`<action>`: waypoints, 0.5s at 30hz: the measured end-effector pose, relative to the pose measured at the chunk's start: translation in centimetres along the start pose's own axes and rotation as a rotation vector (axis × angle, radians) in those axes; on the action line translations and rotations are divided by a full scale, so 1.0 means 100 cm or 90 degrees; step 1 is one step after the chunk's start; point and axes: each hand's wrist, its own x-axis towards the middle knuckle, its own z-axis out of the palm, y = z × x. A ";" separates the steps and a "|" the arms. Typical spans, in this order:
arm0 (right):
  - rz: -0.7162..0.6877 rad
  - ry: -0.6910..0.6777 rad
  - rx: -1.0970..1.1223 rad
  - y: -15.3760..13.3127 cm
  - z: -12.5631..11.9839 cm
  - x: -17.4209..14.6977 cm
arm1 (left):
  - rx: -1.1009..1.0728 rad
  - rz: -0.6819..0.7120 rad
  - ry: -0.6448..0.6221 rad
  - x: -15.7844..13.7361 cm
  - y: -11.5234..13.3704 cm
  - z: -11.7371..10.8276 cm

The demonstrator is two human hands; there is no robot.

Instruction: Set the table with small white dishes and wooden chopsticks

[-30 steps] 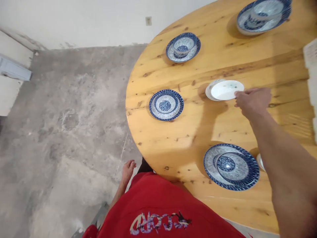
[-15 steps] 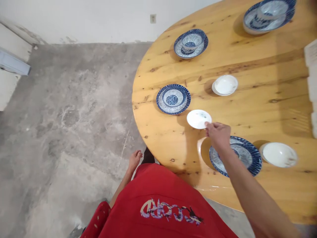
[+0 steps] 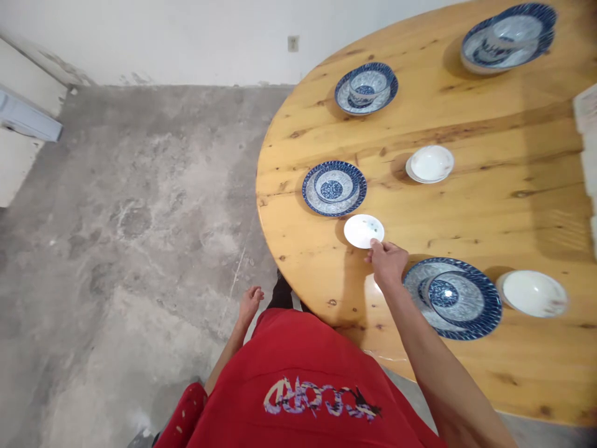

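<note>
My right hand [image 3: 388, 262] pinches the near right rim of a small white saucer [image 3: 361, 230] with a faint printed mark. The saucer is just in front of a blue-and-white plate [image 3: 310, 200] that carries a blue-patterned bowl [image 3: 332, 186]. Below my right forearm's right side lies a larger blue-and-white plate [image 3: 489, 305], with a glossy bowl [image 3: 448, 294] in it. My left hand [image 3: 250, 303] hangs beside my body over the floor, its fingers loosely bent and holding nothing.
On the wooden table [image 3: 298, 249], a white bowl [image 3: 430, 163] rests on a saucer, and another white bowl [image 3: 534, 294] stands at right. Farther back are two more blue plates [image 3: 344, 99] [image 3: 471, 46] with bowls. Something pale [image 3: 586, 118] lines the right edge.
My right hand has carried the saucer left and slightly towards me, uncovering more of the large plate and its bowl. The view has shifted a little; my left hand still hangs.
</note>
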 end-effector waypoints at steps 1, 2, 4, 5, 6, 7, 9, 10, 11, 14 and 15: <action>0.005 -0.003 0.004 0.001 0.000 -0.001 | -0.003 -0.002 0.000 0.000 -0.001 0.000; 0.009 -0.005 0.007 0.002 0.001 -0.001 | -0.006 -0.004 -0.001 0.000 -0.003 0.000; 0.014 -0.009 0.011 0.003 0.001 -0.002 | -0.011 -0.006 -0.002 0.001 -0.004 0.000; 0.016 -0.010 0.010 0.003 0.001 -0.002 | -0.013 -0.006 -0.003 0.002 -0.005 0.000; 0.018 -0.011 0.010 0.003 0.001 -0.003 | -0.015 -0.007 -0.004 0.003 -0.006 0.000; 0.020 -0.012 0.010 0.003 0.001 -0.003 | -0.016 -0.007 -0.005 0.003 -0.007 0.000; 0.027 -0.018 0.011 0.001 0.001 -0.004 | -0.018 -0.006 -0.004 0.004 -0.008 -0.001; 0.030 -0.021 0.013 0.000 0.001 -0.004 | -0.019 -0.006 -0.003 0.004 -0.009 -0.001; 0.033 -0.024 0.015 0.000 0.001 -0.005 | -0.019 -0.006 -0.002 0.005 -0.009 -0.002; 0.037 -0.028 0.022 -0.002 0.000 -0.006 | -0.020 -0.008 0.001 0.006 -0.011 -0.003; 0.039 -0.029 0.024 -0.002 0.000 -0.007 | -0.021 -0.010 0.002 0.006 -0.011 -0.003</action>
